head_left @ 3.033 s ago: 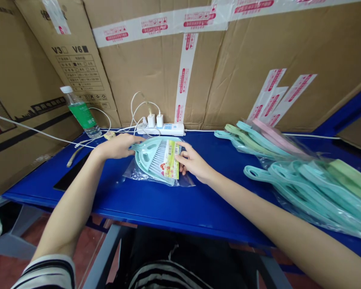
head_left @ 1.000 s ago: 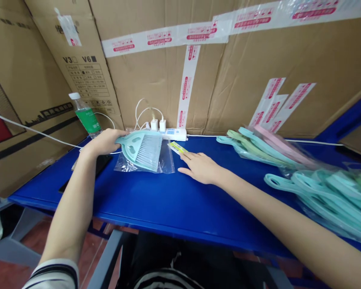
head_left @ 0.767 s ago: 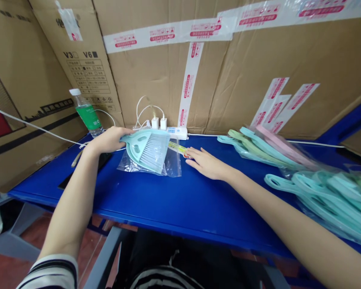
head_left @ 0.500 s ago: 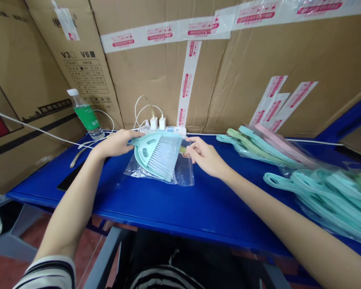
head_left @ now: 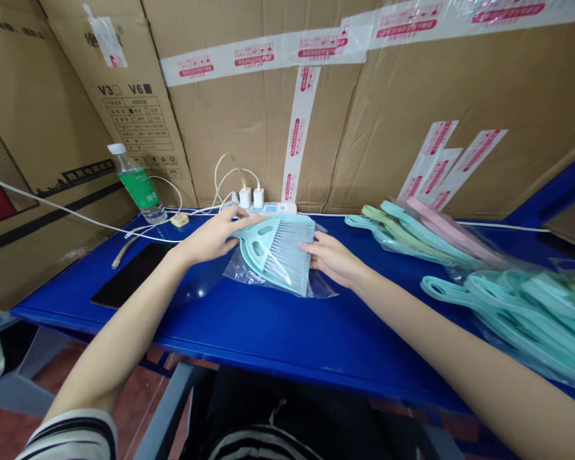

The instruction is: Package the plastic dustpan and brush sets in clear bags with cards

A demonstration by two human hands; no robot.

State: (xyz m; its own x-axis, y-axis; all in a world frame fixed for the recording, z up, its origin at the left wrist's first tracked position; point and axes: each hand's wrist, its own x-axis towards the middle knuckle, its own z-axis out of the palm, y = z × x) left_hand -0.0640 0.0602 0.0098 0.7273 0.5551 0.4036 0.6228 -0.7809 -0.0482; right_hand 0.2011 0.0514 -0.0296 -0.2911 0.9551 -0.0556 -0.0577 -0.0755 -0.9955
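Observation:
A mint-green dustpan and brush set (head_left: 280, 252) lies above the blue table, bristles toward the right, with a clear plastic bag (head_left: 243, 271) around or under it. My left hand (head_left: 215, 236) is closed on the handle end at the set's left. On the opposite side, my right hand (head_left: 333, 257) grips the bristle edge, thumb on top and fingers partly hidden beneath.
Bagged mint sets (head_left: 512, 306) lie at the right, with green, blue and pink ones (head_left: 441, 230) behind. A bottle (head_left: 141, 186), power strip (head_left: 280, 208), white cables and a black flat object (head_left: 129, 276) sit at the back and left of the table (head_left: 268, 326). Cardboard stands behind.
The set and bag have shifted right with my left hand. My right hand has closed on the bristle edge. A small yellowish object now shows near the cables.

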